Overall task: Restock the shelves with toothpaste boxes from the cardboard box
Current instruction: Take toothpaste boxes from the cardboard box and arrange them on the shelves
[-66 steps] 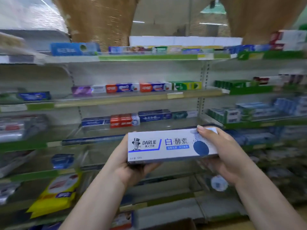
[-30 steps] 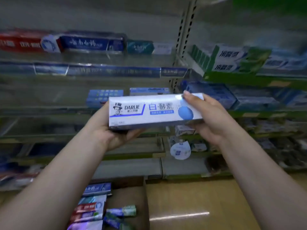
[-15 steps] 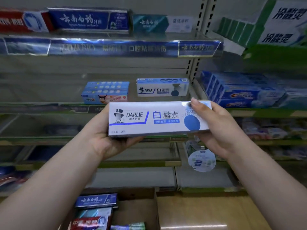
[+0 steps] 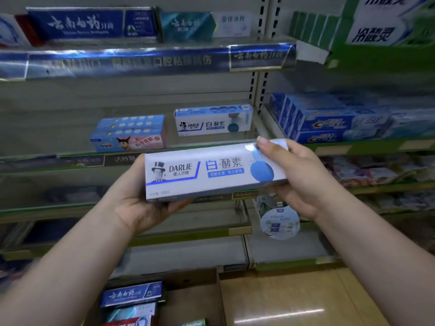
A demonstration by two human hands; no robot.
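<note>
Currently held: Darlie toothpaste box (image 4: 207,175), level, in front of the shelf (image 4: 58,132).
Left hand (image 4: 138,203): I cup its left end from beneath.
Right hand (image 4: 303,182): I grip its right end, thumb on top.
Cardboard box (image 4: 193,307): low, beneath the held box.

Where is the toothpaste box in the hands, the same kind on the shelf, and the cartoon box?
held Darlie box (image 4: 211,176): head view, front face.
shelf Darlie box (image 4: 211,125): head view, front face.
cartoon box (image 4: 131,142): head view, pink front.

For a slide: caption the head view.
A Darlie box held by left hand and right hand, before its shelved twin.
</note>
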